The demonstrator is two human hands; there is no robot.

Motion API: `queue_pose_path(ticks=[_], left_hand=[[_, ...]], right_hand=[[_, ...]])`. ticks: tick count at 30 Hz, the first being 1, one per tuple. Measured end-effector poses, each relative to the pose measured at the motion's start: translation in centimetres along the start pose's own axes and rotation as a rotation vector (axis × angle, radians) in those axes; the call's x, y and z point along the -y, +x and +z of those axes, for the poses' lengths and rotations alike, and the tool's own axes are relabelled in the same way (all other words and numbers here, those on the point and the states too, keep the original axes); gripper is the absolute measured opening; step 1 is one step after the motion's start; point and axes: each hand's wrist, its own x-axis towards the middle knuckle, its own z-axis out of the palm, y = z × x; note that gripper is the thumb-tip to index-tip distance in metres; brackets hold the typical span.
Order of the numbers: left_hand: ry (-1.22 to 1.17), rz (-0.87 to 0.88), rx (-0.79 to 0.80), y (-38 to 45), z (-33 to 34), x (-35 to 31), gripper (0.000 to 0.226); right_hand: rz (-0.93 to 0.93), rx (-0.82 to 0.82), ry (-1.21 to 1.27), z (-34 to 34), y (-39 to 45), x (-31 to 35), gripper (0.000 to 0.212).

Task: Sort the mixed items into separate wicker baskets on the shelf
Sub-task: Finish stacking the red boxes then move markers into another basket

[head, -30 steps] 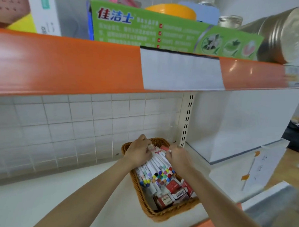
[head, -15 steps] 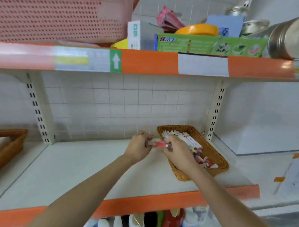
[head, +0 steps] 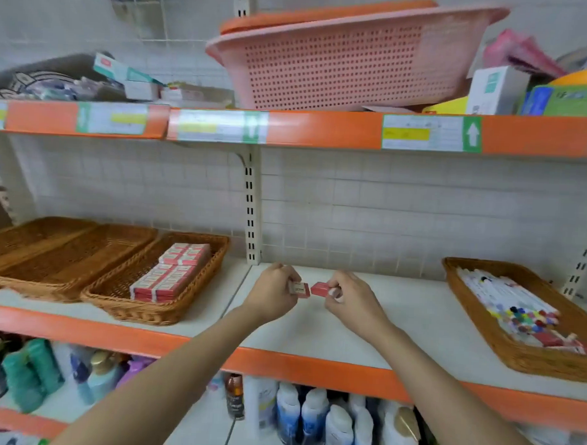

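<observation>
Two small red cardboard boxes sit pinched in your hands above the white shelf (head: pixel 416 315): your left hand (head: pixel 273 297) grips one box (head: pixel 299 287), your right hand (head: pixel 352 300) grips the other (head: pixel 320 288). At nine o'clock, a brown wicker basket (head: pixel 120 302) holds matching boxes; at three o'clock, another wicker basket (head: pixel 515 353) holds white markers (head: pixel 504 298).

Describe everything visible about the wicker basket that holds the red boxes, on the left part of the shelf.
The wicker basket is a shallow, long tray woven of brown cane, with a low braided rim. It lies flat on the white shelf, turned at an angle, its near end close to the orange shelf edge. Inside, red and white boxes are stacked in tidy rows along the right side; the left part of the bottom is bare. An empty wicker basket of the same kind lies against its left side. No hand touches it.
</observation>
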Motion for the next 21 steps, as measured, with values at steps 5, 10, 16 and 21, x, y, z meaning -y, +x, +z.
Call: queue_pose_path(ticks=[5,10,16,21], left_hand=[[-0.013,-0.101,-0.081,-2.7,-5.1,7.1,0.027],[-0.08,-0.178,-0.131,-4.1,-8.8,12.4,0.023],[-0.011,-0.253,-0.219,-4.1,-11.3,17.0,0.022],[0.013,-0.314,-0.204,-3.5,-12.7,20.3,0.026]], right_hand=[[-0.083,0.038,0.055,5.4,1.5,7.1,0.003],[-0.135,0.047,0.077,9.4,3.2,11.9,0.004],[-0.223,0.085,0.08,12.3,6.3,14.9,0.01],[-0.243,0.103,0.103,14.7,9.3,15.9,0.012]])
